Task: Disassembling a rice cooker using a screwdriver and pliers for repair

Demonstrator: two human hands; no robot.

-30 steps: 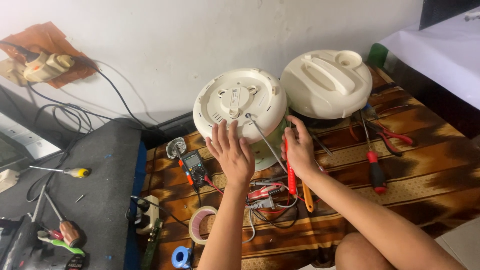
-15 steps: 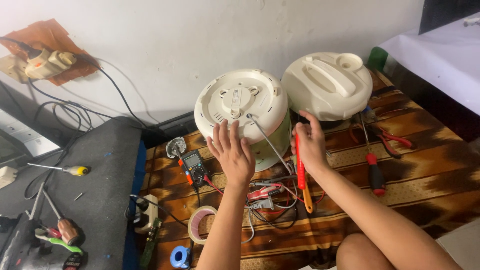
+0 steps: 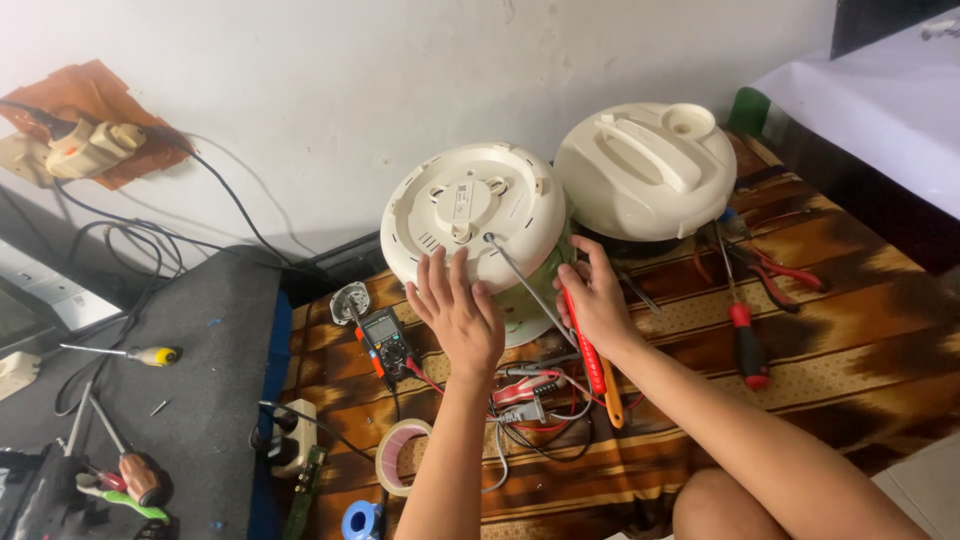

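The left hand [image 3: 458, 315], fingers spread flat, presses on the cream upturned cooker base [image 3: 470, 215], tipped on its side on the patterned mat [image 3: 850, 330]. The right hand [image 3: 592, 300] is closed around a red-handled screwdriver [image 3: 585, 345], its shaft reaching the base's underside. Likely risk: the tip slipping off, or the round base rolling towards the detached lid [image 3: 645, 170].

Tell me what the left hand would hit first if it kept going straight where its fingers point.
The left hand already rests on the cream cooker base, tipped on its side; pushing on, it would probably just press into that underside.
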